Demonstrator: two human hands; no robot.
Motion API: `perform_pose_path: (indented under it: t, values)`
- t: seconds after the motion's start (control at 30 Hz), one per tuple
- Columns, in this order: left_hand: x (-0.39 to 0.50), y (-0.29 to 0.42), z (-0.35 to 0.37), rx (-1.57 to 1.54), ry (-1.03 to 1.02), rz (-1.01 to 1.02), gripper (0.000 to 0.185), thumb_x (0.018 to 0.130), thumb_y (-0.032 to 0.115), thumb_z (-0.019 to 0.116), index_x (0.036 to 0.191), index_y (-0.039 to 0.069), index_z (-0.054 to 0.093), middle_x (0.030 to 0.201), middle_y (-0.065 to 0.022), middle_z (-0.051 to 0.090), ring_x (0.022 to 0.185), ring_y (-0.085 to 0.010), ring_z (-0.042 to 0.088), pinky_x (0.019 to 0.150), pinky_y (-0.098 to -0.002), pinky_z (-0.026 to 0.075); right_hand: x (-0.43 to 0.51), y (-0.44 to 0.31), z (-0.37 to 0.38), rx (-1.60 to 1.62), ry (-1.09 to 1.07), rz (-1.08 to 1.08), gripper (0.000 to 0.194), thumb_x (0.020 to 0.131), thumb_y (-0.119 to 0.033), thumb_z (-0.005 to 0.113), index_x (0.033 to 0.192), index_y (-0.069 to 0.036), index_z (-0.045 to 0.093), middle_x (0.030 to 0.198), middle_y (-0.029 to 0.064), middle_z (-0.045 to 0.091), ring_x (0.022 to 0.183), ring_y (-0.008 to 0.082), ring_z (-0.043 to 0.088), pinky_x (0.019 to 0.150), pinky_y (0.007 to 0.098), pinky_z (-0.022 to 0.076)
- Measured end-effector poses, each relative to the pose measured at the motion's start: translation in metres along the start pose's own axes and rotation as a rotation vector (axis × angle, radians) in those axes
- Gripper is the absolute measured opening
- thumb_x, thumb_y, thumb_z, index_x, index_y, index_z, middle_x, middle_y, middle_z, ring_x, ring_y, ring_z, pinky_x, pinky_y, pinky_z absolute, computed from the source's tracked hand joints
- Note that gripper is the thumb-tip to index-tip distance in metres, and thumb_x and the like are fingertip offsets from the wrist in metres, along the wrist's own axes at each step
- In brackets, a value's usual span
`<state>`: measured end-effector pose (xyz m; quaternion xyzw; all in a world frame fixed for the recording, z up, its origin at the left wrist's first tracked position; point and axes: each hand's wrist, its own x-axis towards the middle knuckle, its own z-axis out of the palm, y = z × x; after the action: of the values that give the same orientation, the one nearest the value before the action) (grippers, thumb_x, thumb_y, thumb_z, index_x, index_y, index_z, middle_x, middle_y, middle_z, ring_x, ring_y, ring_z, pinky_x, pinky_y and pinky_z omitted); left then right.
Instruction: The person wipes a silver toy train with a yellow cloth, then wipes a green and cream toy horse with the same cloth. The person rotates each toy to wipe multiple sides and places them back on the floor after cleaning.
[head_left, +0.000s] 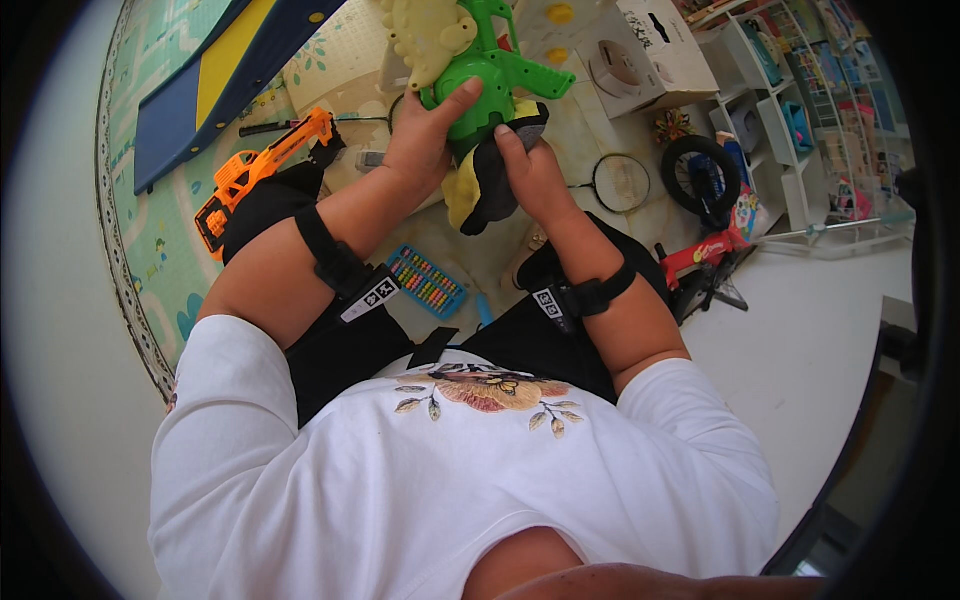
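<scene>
A green plastic toy gun (480, 94) with a pistol-like handle is held up in front of me at the top of the view. Against its left side is a pale yellow, bumpy plastic part (427, 37), cut off by the frame. My left hand (427, 135) grips the lower body of the toy, thumb on top. In my right hand (534, 172) is a yellow, black and grey cloth (495, 187), pressed to the toy's lower end. The cloth hangs down below both hands, and its folds hide part of the toy.
An orange toy excavator (262, 169) lies by my left leg. On the floor between my legs is a blue abacus (426, 281) with coloured beads. To the right are a badminton racket (621, 184), a red child's bike (705, 251), a cardboard box (649, 56) and white shelves (784, 127).
</scene>
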<state>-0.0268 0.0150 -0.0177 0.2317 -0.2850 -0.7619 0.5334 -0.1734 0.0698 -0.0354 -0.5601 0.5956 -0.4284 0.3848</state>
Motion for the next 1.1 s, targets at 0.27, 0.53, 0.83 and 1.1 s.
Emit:
perform_pose_path:
  t: [0.27,0.53,0.83,1.1]
  values:
    - [-0.002,-0.002,0.003,0.025,0.012,0.003,0.054,0.086,0.015,0.072,0.131,0.005,0.043,0.123,-0.0081,0.055,0.111,-0.0193,0.056,0.092,-0.0318,0.048,-0.001,-0.012,0.005,-0.015,0.110,0.026,0.059,0.094,-0.053,0.052,0.107,0.003,0.060,0.093,0.0201,0.067,0.091,0.0359,0.064,0.079,0.0377,0.0486]
    - [-0.001,-0.005,0.001,0.049,0.013,0.018,0.057,0.085,0.017,0.073,0.131,0.004,0.041,0.122,-0.0083,0.055,0.112,-0.0191,0.055,0.093,-0.0318,0.047,0.001,-0.012,0.002,-0.054,0.165,0.052,0.063,0.092,-0.058,0.051,0.100,0.003,0.062,0.083,0.0206,0.067,0.083,0.0368,0.066,0.072,0.0387,0.0495]
    - [-0.001,-0.005,-0.002,0.086,0.021,0.042,0.056,0.085,0.017,0.073,0.130,0.002,0.044,0.121,-0.0086,0.056,0.109,-0.0191,0.057,0.093,-0.0316,0.047,0.002,0.001,0.003,-0.084,0.082,0.019,0.058,0.095,-0.054,0.050,0.101,0.003,0.062,0.084,0.0225,0.066,0.085,0.0414,0.064,0.073,0.0425,0.0491]
    - [-0.002,-0.004,-0.002,0.074,0.056,-0.008,0.053,0.086,0.020,0.073,0.129,0.002,0.046,0.119,-0.0079,0.057,0.108,-0.0190,0.057,0.092,-0.0317,0.046,-0.001,-0.005,0.002,-0.052,-0.021,-0.041,0.069,0.085,-0.056,0.064,0.118,0.004,0.053,0.106,0.0229,0.065,0.101,0.0378,0.063,0.085,0.0397,0.0484]
